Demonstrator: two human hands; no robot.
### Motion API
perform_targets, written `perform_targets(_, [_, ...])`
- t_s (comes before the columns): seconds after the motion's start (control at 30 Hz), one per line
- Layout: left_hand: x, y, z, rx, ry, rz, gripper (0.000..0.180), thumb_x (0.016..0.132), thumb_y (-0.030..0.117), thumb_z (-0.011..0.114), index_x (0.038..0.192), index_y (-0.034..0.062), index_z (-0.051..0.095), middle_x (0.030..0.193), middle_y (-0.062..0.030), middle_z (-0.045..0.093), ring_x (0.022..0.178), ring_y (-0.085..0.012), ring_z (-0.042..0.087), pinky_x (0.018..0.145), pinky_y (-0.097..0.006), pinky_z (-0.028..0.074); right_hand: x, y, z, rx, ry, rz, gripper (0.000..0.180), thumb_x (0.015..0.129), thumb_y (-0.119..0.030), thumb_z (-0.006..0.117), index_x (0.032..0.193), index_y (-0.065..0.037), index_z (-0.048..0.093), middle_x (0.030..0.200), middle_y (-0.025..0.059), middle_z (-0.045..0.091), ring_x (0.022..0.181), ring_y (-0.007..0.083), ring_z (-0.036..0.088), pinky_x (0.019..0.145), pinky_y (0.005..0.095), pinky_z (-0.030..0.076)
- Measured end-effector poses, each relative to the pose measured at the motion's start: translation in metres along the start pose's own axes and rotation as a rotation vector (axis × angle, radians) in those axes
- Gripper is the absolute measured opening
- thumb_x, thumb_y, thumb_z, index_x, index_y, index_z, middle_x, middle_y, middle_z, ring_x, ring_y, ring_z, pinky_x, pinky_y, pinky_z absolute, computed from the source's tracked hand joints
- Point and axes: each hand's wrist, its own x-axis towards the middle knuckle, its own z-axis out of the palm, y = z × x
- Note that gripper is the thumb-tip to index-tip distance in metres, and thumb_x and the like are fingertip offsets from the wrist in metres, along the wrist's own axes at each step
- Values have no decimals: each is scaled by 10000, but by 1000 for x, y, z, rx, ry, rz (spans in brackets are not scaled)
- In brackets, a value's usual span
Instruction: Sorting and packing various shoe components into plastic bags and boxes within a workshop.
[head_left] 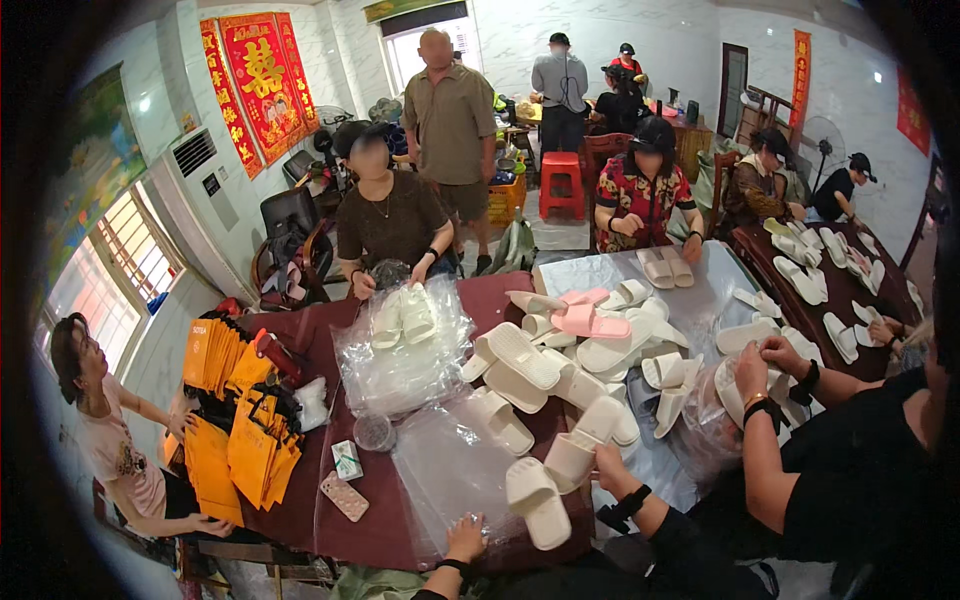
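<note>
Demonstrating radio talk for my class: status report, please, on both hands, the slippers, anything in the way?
Left hand on clear plastic. Right hand holding cream slipper. Slipper pile crowding space just beyond right hand.

The room is fairly bright, daylight washing out the left window [125,255] and whitening the far window [408,47]. Glare streaks the clear plastic [400,378] (a small bright spot glints on the right wall [855,100]). Fisheye distortion bends the surface [305,530]; black vignetting darkens the corners; far details look soft.
</note>
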Motion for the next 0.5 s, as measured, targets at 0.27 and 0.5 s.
perform_targets(0.27, [0, -9, 2, -20, -5, 73, 646, 761, 347, 585, 1312, 172, 295, 1353, -152, 267, 1230, -338, 285, 950, -526, 284, -12, 32, -31, 194, 99, 84, 303, 801, -122, 372, 1081, -69, 473, 904, 111, 557, 767, 250, 575, 569, 399, 493])
perform_targets(0.5, [7, -7, 6, 37, -19, 65, 671, 742, 334, 612, 1305, 141, 302, 1328, -165, 284, 1214, -350, 300, 943, -507, 311, -17, 47, -25, 583, 38, 152, 346, 810, -125, 362, 1135, -53, 454, 1081, 123, 521, 1005, 302, 512, 807, 521, 429])
